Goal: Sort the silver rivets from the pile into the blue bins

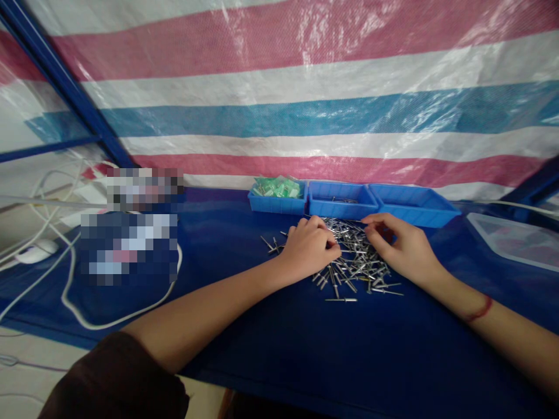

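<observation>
A loose pile of silvery blind rivets lies on the blue tabletop between my hands. At the pile's left side, my left hand has its fingers curled, thumb against forefinger; a thin rivet shaft shows at the pinch. My right hand hovers over the right side of the pile, thumb and forefinger closing on the end of what looks like a thin rivet. Its other fingers are bent and partly hidden. A single rivet lies apart, nearer the front.
Behind the pile stand a blue bin of green-and-clear packets, a middle bin with a few rivets, and a third blue bin. A translucent lid or tray lies right. White cables and a mouse are left.
</observation>
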Available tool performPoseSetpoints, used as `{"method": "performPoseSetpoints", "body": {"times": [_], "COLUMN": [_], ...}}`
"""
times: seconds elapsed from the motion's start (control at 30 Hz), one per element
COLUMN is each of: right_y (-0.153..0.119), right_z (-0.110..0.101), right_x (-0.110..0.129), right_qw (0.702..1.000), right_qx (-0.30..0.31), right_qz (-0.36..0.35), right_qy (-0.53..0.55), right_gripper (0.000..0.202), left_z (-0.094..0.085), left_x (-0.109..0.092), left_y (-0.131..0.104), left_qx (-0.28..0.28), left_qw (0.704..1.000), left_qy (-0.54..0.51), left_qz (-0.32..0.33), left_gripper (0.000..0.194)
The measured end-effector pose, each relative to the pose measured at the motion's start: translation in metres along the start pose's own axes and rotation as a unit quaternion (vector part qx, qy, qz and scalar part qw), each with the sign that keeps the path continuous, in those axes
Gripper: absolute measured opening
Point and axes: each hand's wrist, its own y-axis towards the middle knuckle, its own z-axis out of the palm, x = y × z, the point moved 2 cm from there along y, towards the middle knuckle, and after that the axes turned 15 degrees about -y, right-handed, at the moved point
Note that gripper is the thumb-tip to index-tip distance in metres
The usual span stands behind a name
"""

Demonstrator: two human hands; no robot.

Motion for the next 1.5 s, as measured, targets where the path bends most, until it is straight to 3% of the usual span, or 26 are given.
{"method": "performPoseSetpoints", "body": {"times": [0.27, 0.53, 0.87, 1.03, 1.33, 1.5], "right_y": [0.001, -0.001, -0.001, -0.001, -0.001, -0.001], "right_z": [-0.002, -0.004, -0.003, -0.004, -0.005, -0.005], "right_x": [0.003, 0.003, 0.004, 0.006, 0.007, 0.007], "right_qw": [1.0, 1.0, 1.0, 1.0, 1.0, 1.0], "right_qx": [0.0, 0.0, 0.007, 0.01, 0.012, 0.016], "right_qz": [-0.011, -0.013, -0.008, -0.014, -0.018, -0.015], "right_qy": [-0.006, -0.005, 0.004, 0.0, -0.006, -0.003], "right_gripper": [0.017, 0.017, 0.018, 0.018, 0.018, 0.019], "left_z": [0.004, 0.003, -0.001, -0.003, -0.006, -0.005], "left_x": [-0.004, -0.002, -0.005, -0.008, -0.007, -0.008], "left_y": [-0.004, -0.003, -0.004, -0.006, -0.001, -0.004], "left_qx": [-0.005, 0.012, 0.002, 0.033, 0.118, 0.086], "left_qw": [0.999, 0.999, 0.996, 0.989, 0.989, 0.991], "left_qy": [0.003, 0.0, 0.01, 0.037, -0.002, 0.022], "left_qz": [0.044, 0.051, 0.091, 0.141, 0.085, 0.095], "left_gripper": [0.031, 0.013, 0.014, 0.02, 0.02, 0.023]}}
